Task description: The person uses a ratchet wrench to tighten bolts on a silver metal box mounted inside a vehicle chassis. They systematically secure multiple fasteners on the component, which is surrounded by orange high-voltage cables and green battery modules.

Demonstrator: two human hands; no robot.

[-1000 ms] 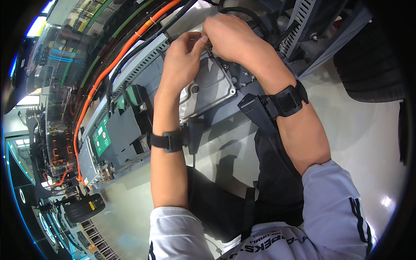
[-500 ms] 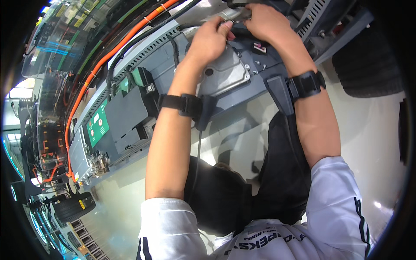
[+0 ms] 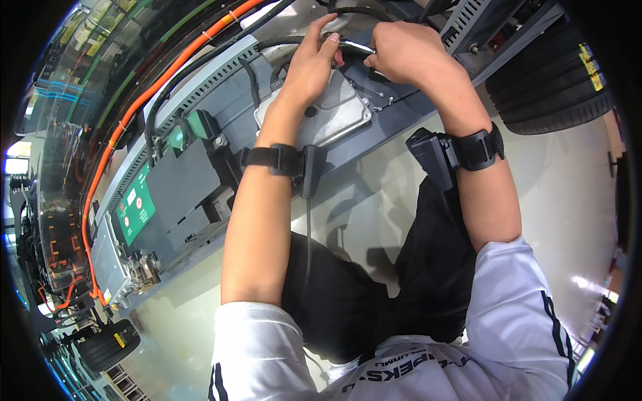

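Here, a person's right hand is wrapped around one end of a slim silver tool, held above the far edge of a silver housing on a grey frame. The left hand, index finger extended, has its thumb near the tool's opposite end; whether it grips anything cannot be told. Small bolts sit beside the housing's right corner, while an orange cable runs outside the frame's far edge.
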